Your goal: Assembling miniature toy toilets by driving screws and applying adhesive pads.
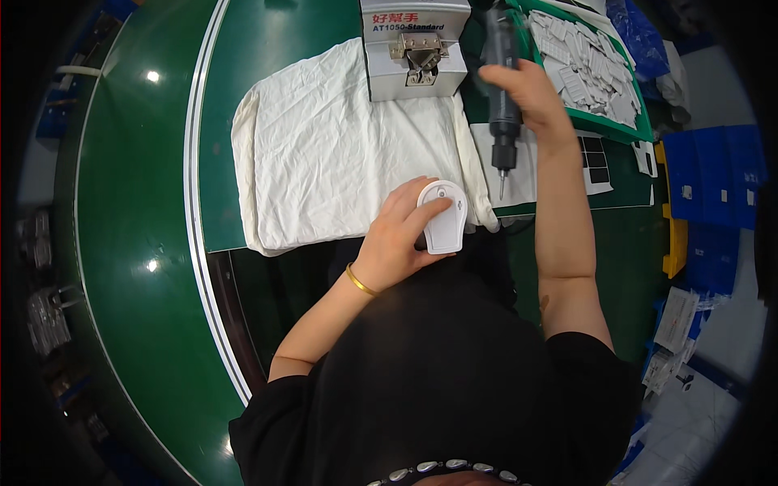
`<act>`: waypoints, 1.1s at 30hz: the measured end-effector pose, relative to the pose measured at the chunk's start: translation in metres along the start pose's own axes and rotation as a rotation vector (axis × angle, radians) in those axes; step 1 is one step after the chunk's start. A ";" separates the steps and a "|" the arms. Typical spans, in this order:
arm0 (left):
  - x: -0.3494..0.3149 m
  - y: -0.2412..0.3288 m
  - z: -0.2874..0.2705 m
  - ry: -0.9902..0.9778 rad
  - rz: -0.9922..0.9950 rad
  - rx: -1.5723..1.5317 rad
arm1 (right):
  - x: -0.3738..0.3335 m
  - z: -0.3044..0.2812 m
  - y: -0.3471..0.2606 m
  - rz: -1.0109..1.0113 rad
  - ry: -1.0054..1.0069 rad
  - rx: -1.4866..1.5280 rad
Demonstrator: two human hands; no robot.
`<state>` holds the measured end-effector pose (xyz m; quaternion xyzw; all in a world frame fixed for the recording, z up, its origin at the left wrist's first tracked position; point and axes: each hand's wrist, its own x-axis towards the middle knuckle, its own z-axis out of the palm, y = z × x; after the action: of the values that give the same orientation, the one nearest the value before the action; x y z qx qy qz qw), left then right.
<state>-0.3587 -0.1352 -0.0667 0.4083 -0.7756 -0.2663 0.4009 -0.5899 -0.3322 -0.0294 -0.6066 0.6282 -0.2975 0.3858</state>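
Observation:
My left hand (396, 230) is closed around a small white plastic housing (444, 231), rounded at its far end and narrower toward me. The thumb lies on its open face, next to a small round hole. Housing and hand are just off the table's near edge, by the white cloth. My right hand (528, 91) is around a black electric screwdriver (503, 113), its thumb across the front of the body and the other fingers mostly hidden behind it. The screwdriver stands nearly upright in the picture, bit toward me, right of the housing and apart from it.
A white cloth (324, 154) covers much of the green table (223, 194). At the back stands a grey metal screw feeder (415, 69). Far right, a green tray (640, 130) holds many white plastic parts (592, 73). Blue bins (713, 178) stand beyond the table's right side.

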 end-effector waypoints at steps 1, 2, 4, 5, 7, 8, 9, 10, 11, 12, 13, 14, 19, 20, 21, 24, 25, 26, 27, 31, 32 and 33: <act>-0.004 0.000 0.001 0.014 0.044 0.059 | -0.010 -0.011 -0.002 -0.004 -0.073 0.427; -0.008 0.001 0.003 0.014 0.040 0.055 | -0.018 -0.019 -0.002 -0.009 -0.146 0.855; -0.014 0.004 0.007 0.065 0.028 0.127 | -0.036 -0.033 0.001 -0.126 -0.409 1.413; -0.017 0.004 0.009 0.070 0.019 0.128 | -0.052 -0.033 -0.015 -0.238 -0.459 1.413; -0.017 0.000 0.016 0.078 0.027 0.108 | -0.087 -0.045 -0.048 -0.392 -0.513 1.372; -0.020 0.000 0.016 0.083 0.017 0.116 | -0.100 -0.040 -0.059 -0.429 -0.476 1.324; -0.022 0.001 0.015 0.086 0.014 0.134 | -0.094 -0.036 -0.050 -0.586 -0.652 1.348; -0.022 0.000 0.015 0.084 0.022 0.141 | -0.091 -0.032 -0.051 -0.746 -0.815 1.352; -0.022 0.000 0.016 0.086 0.021 0.137 | -0.101 -0.031 -0.054 -0.730 -0.788 1.329; -0.023 -0.001 0.018 0.091 0.021 0.132 | -0.096 -0.028 -0.057 -0.781 -0.911 1.305; -0.024 -0.001 0.018 0.096 0.021 0.127 | -0.101 -0.026 -0.063 -0.738 -0.849 1.271; -0.025 -0.001 0.018 0.098 0.020 0.123 | -0.108 -0.025 -0.070 -0.694 -0.788 1.236; -0.026 -0.002 0.021 0.093 -0.016 0.037 | -0.123 -0.024 -0.087 -0.570 -0.655 1.125; -0.025 -0.002 0.021 0.096 -0.019 0.032 | -0.129 -0.022 -0.091 -0.566 -0.657 1.121; -0.024 -0.001 0.020 0.098 -0.019 0.018 | -0.136 -0.020 -0.096 -0.547 -0.599 1.115; -0.023 -0.001 0.021 0.114 -0.018 0.010 | -0.134 -0.014 -0.100 -0.615 -0.578 1.071; -0.023 -0.001 0.021 0.124 -0.014 0.016 | -0.132 -0.012 -0.100 -0.702 -0.610 1.034; -0.023 0.000 0.021 0.127 -0.017 0.013 | -0.132 -0.011 -0.100 -0.699 -0.614 1.032; -0.023 0.000 0.020 0.126 -0.023 0.004 | -0.132 -0.009 -0.099 -0.687 -0.611 1.003; -0.022 0.002 0.018 0.134 -0.036 -0.021 | -0.134 0.007 -0.095 -0.742 -0.544 0.966; -0.022 0.003 0.018 0.138 -0.038 -0.023 | -0.134 0.008 -0.094 -0.741 -0.548 0.964; -0.022 0.003 0.019 0.136 -0.045 -0.032 | -0.133 0.009 -0.093 -0.761 -0.532 0.958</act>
<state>-0.3679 -0.1132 -0.0835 0.4364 -0.7328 -0.2594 0.4531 -0.5372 -0.2079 0.0607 -0.6002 0.0523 -0.4992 0.6228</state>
